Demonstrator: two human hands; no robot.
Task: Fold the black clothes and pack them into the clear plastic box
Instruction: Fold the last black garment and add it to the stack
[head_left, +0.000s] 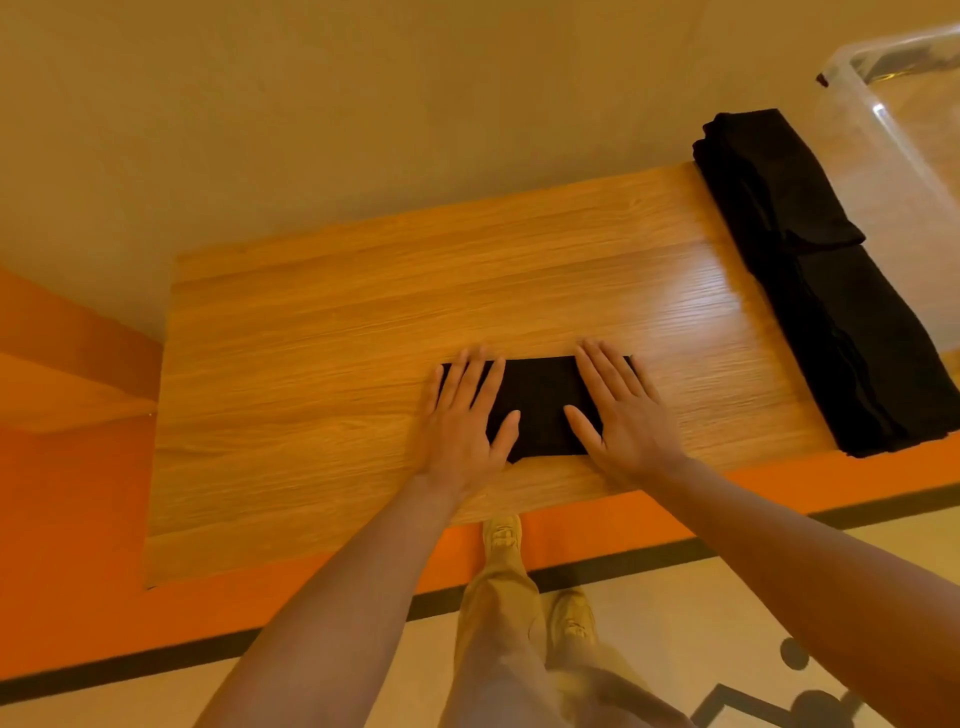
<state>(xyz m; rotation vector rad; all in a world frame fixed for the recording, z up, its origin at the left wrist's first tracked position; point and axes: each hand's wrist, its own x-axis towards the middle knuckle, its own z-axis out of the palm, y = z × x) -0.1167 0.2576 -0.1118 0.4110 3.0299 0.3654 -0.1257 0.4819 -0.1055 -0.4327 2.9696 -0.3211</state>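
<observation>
A small folded black cloth (540, 405) lies flat near the front edge of the wooden table (337, 332). My left hand (462, 421) presses palm-down on its left end, fingers spread. My right hand (618, 410) presses flat on its right end the same way. A long pile of black clothes (821, 280) stretches along the table's right side. The clear plastic box (893, 130) stands just beyond that pile at the far right, partly cut off by the frame edge.
The table's left half and far side show bare wood. A plain wall rises behind the table. Below the front edge are an orange floor strip (78, 571), tiled floor, and my legs and shoes (504, 540).
</observation>
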